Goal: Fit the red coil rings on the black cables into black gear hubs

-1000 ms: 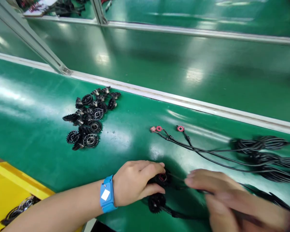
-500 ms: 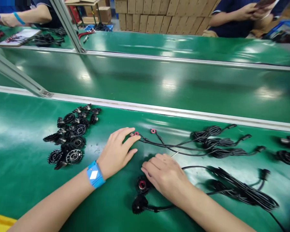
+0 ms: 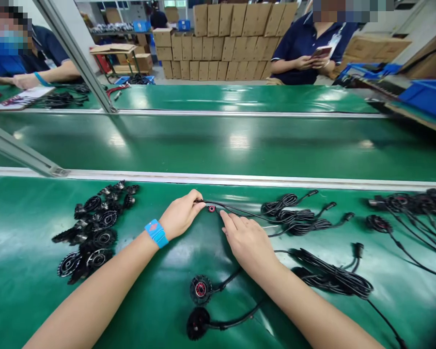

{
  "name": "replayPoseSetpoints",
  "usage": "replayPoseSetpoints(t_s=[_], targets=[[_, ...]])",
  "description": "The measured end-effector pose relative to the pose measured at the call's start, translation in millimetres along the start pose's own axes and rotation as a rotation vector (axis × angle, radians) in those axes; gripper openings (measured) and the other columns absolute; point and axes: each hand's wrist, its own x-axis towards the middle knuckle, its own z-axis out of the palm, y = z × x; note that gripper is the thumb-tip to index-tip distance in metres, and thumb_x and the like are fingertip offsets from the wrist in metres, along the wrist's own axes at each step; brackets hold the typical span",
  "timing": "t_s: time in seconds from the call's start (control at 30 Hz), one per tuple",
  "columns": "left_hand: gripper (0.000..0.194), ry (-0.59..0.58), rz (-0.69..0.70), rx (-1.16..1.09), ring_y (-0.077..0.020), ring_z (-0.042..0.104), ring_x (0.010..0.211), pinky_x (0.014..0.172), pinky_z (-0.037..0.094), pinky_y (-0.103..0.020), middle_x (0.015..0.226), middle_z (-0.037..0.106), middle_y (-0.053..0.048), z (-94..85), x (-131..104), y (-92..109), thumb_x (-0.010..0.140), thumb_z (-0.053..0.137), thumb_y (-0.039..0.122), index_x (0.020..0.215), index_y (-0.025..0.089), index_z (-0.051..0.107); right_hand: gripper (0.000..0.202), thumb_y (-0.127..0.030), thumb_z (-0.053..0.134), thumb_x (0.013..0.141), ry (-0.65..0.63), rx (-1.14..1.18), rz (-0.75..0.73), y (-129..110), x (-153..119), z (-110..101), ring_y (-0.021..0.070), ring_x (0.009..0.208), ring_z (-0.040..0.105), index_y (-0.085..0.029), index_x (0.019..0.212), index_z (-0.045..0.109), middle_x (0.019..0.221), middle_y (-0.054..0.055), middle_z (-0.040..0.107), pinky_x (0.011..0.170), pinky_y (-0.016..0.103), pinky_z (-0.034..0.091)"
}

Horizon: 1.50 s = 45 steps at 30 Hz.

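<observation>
My left hand point(image 3: 183, 213), with a blue band at the wrist, pinches the end of a black cable point(image 3: 221, 205) at the middle of the green table. Just right of its fingertips lies a small red ring-shaped part point(image 3: 211, 209). My right hand point(image 3: 249, 237) is over the cables with its fingers stretched forward, near that red part; a thin pale tool point(image 3: 271, 227) shows beside it, and whether the hand holds it is unclear. Below, a black toothed disc with a red centre point(image 3: 200, 289) and a darker black disc point(image 3: 198, 323) lie on their cables.
Several black toothed parts point(image 3: 105, 237) are heaped at the left. Coiled cables point(image 3: 334, 274) lie to the right, with more wired parts point(image 3: 417, 201) at the far right. A white rail point(image 3: 218, 178) runs behind. Two people point(image 3: 305, 48) are across the bench.
The view has tilted up. My left hand has closed on a cable end. My right hand has moved away from the toothed discs, toward the red part, and its fingers have straightened.
</observation>
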Motion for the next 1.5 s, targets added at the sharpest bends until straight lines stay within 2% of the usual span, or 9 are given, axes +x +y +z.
replayPoseSetpoints(t_s=[0.13,0.23,0.37,0.5,0.67,0.87,1.03,1.17,1.5], targets=[[0.018,-0.036,-0.02,-0.035,-0.0169,0.065,0.071,0.066,0.046,-0.026,0.078,0.068,0.002,-3.1,3.4,-1.9,0.103,0.043,0.036,0.099,0.022,0.054,0.027,-0.02,0.06,0.096,-0.032,0.167,-0.066,-0.6,1.3,-0.8,0.0162,0.088,0.065,-0.017,0.124,0.059,0.098,0.003,0.066,0.082,0.036,0.056],[0.02,-0.014,-0.03,-0.001,-0.0219,0.064,0.089,0.08,0.047,-0.033,0.091,0.07,-0.003,-3.1,-8.0,1.8,0.1,0.05,0.039,0.103,0.022,0.06,0.032,-0.013,0.063,0.091,-0.046,0.313,-0.147,-13.8,-1.8,-6.9,0.015,0.087,0.064,-0.018,0.123,0.059,0.097,0.001,0.068,0.081,0.032,0.054],[0.027,0.038,-0.045,0.036,-0.0254,0.054,0.115,0.096,0.04,-0.042,0.121,0.063,-0.008,-13.8,-44.9,15.0,0.101,0.048,0.039,0.12,0.024,0.06,0.039,-0.006,0.063,0.086,-0.041,0.433,-0.18,-31.0,-5.8,-14.5,0.0146,0.081,0.061,-0.024,0.121,0.061,0.09,-0.002,0.069,0.076,0.028,0.048],[0.024,0.018,-0.141,0.018,-0.0235,0.056,0.109,0.094,0.042,-0.042,0.116,0.064,-0.006,-26.5,-90.3,28.5,0.102,0.046,0.038,0.114,0.024,0.062,0.03,-0.014,0.064,0.09,-0.035,0.492,-0.18,-32.6,-7.4,-12.6,0.0196,0.086,0.06,-0.022,0.118,0.062,0.098,0.003,0.07,0.076,0.033,0.045],[0.042,-0.052,-0.257,-0.048,-0.0256,0.058,0.108,0.094,0.046,-0.042,0.119,0.064,-0.006,-19.7,-122.0,28.0,0.087,0.072,0.039,0.124,0.025,0.06,0.022,-0.022,0.059,0.096,-0.024,0.545,-0.245,-32.0,-6.8,-1.3,0.0208,0.086,0.06,-0.022,0.117,0.064,0.101,0.006,0.068,0.075,0.035,0.043],[0.014,0.063,-0.303,-0.333,-0.0175,0.066,0.09,0.085,0.05,-0.032,0.094,0.072,-0.001,-12.3,-124.7,29.1,0.091,0.065,0.019,0.104,0.023,0.067,0.013,-0.023,0.052,0.099,-0.044,0.602,-0.27,-29.4,-4.9,-12.8,0.0192,0.08,0.058,-0.023,0.103,0.064,0.091,0.003,0.068,0.073,0.034,0.042],[0.041,0.025,-0.226,-0.344,-0.0237,0.059,0.118,0.101,0.047,-0.04,0.129,0.065,-0.006,-9.4,-123.8,30.8,0.085,0.072,0.022,0.124,0.024,0.061,0.012,-0.026,0.053,0.099,-0.065,0.649,-0.299,-26.3,-3.3,-17.8,0.0173,0.08,0.06,-0.025,0.103,0.064,0.093,0.002,0.069,0.073,0.032,0.046],[0.043,-0.017,-0.246,-0.343,-0.0249,0.06,0.112,0.099,0.047,-0.044,0.109,0.075,-0.002,-4.6,-122.8,27.2,0.086,0.07,0.017,0.126,0.026,0.059,0.011,-0.026,0.054,0.098,-0.08,0.659,-0.317,-25.2,-5.0,-12.2,0.0172,0.078,0.061,-0.027,0.104,0.064,0.092,0.0,0.069,0.07,0.032,0.047],[0.035,0.148,-0.409,-1.141,-0.0125,0.064,0.078,0.074,0.051,-0.027,0.088,0.071,-0.004,-9.9,-126.2,41.1,0.071,0.084,0.018,0.092,0.016,0.057,0.033,-0.021,0.05,0.1,0.079,0.722,-0.354,-36.7,6.9,-37.9,0.0136,0.081,0.064,-0.028,0.13,0.06,0.101,0.002,0.069,0.069,0.028,0.049]])
